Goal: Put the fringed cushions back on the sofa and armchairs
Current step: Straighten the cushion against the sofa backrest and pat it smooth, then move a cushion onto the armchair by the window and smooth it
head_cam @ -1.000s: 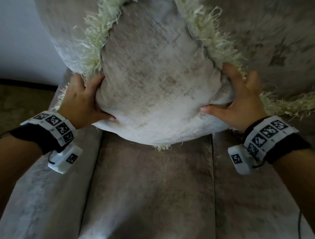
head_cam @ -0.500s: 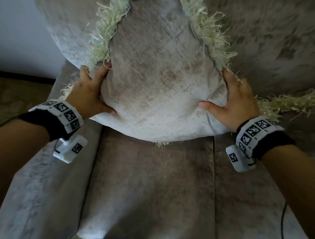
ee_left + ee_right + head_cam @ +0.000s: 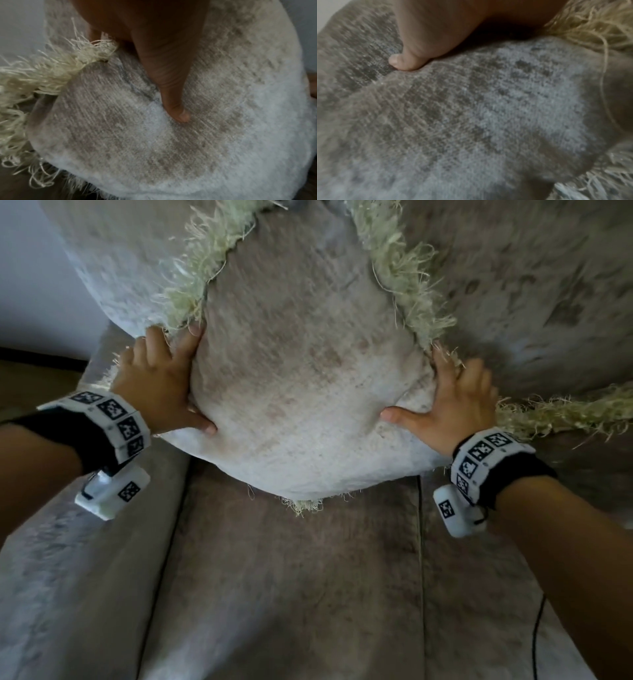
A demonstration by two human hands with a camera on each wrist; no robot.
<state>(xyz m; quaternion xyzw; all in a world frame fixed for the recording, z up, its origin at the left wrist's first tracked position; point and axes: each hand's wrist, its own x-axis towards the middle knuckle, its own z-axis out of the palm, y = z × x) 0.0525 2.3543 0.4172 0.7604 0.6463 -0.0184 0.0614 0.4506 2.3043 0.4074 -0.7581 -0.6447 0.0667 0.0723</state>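
Note:
A grey-beige fringed cushion (image 3: pixel 301 392) with pale yellow-green fringe stands against the back of the sofa, its lower corner over the seat (image 3: pixel 294 577). My left hand (image 3: pixel 168 385) grips its left edge, thumb pressed into the front, fingers tucked behind by the fringe. On the opposite edge my right hand (image 3: pixel 448 402) holds it the same way. The left wrist view shows the left thumb (image 3: pixel 178 115) sunk into the cushion (image 3: pixel 154 142). In the right wrist view the right thumb (image 3: pixel 402 63) dents the fabric (image 3: pixel 488 121).
A second fringed cushion (image 3: pixel 120 261) leans at the left and a third (image 3: pixel 531 285) at the right, both touching the held one. The sofa arm (image 3: pixel 68 594) runs along the left, with wall (image 3: pixel 27 285) and floor (image 3: pixel 34 378) beyond. A thin black cable (image 3: pixel 537 628) hangs at the lower right.
Both hands keep their hold on the cushion. The left hand has crept slightly up its edge, and the right hand has drawn inward a little; the cushion has barely moved.

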